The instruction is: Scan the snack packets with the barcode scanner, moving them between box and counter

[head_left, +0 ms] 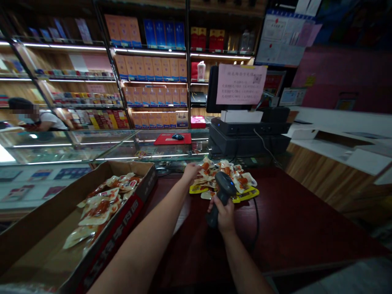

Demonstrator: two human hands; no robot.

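the right hand [226, 213] holds a barcode scanner [224, 182] in a closed grip over snack packets [244, 180] on the counter [290, 222], while the left hand [191, 170] touches them, its grip unclear

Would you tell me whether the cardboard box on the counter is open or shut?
Open: the cardboard box has no lid over it, and snack packets lie exposed inside.

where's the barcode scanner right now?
Head view, centre: the barcode scanner is gripped in the right hand above the dark red counter. Its head is over the pile of snack packets, right of the left hand.
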